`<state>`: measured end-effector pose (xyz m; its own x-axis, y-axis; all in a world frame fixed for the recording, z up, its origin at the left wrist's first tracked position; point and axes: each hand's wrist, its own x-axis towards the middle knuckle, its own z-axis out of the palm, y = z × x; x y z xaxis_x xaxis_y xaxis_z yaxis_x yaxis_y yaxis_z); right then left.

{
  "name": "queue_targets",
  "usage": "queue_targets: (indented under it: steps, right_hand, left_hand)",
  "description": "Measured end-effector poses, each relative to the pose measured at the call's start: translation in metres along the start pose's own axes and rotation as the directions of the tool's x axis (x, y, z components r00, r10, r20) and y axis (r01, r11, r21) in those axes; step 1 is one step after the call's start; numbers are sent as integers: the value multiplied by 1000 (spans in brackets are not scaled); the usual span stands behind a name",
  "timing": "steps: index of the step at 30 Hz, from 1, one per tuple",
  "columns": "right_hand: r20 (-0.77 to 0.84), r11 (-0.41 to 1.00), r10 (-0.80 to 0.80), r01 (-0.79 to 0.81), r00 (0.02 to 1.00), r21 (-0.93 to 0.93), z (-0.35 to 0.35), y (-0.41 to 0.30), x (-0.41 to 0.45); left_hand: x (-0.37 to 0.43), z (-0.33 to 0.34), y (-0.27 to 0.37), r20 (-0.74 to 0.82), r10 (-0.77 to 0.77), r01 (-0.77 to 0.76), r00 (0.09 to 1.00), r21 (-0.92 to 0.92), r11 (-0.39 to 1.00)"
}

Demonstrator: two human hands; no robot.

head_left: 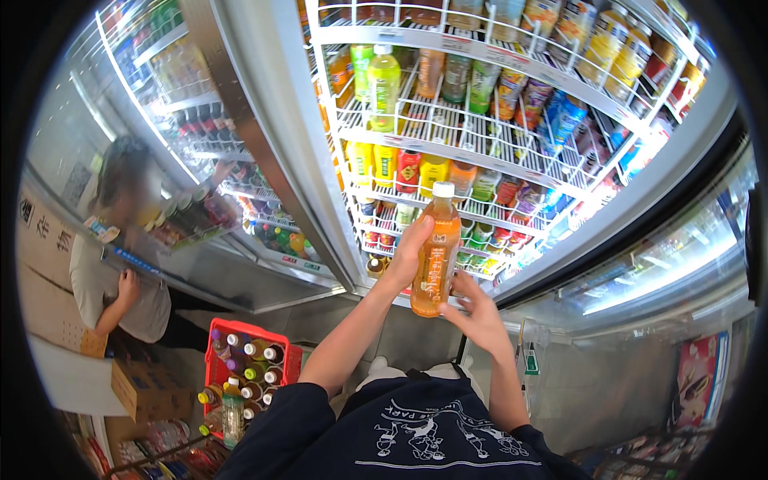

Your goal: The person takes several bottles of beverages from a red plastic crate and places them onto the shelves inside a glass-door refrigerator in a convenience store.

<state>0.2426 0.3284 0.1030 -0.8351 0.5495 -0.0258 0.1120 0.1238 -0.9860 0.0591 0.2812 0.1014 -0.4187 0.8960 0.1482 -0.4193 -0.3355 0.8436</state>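
Note:
A plastic bottle of orange-brown drink (437, 258) with a white cap is held up, slightly tilted, in front of the open drinks fridge. My left hand (409, 252) grips its left side, thumb along the upper part. Near the bottle's lower right, my right hand (477, 312) has its fingers spread, the thumb and fingertips at the bottle's base. Behind the bottle rise white wire shelves (480, 135) stocked with bottled drinks. On an upper shelf stands a green-yellow bottle (384, 87) with bare wire rack to its right.
A red plastic basket (294, 360) full of capped bottles sits on the floor to my left, beside a cardboard box (147, 390). Glass doors (264, 150) flank the fridge opening. A person (123, 258) in a light shirt appears in or through the left glass.

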Motion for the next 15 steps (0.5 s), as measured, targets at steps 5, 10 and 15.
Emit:
queue_targets:
  steps: [5, 10, 15]
  right_hand:
    - [230, 998, -3, -12, 973, 63, 29, -14, 45]
    - [157, 986, -135, 118, 978, 116, 38, -12, 89]
    - [-87, 900, -413, 391, 907, -192, 28, -34, 147]
  left_hand:
    - [5, -11, 32, -57, 153, -144, 987, 142, 979]
    - [18, -16, 73, -65, 267, -224, 962, 376, 899]
    - [40, -21, 104, 182, 439, -358, 880, 862, 359]
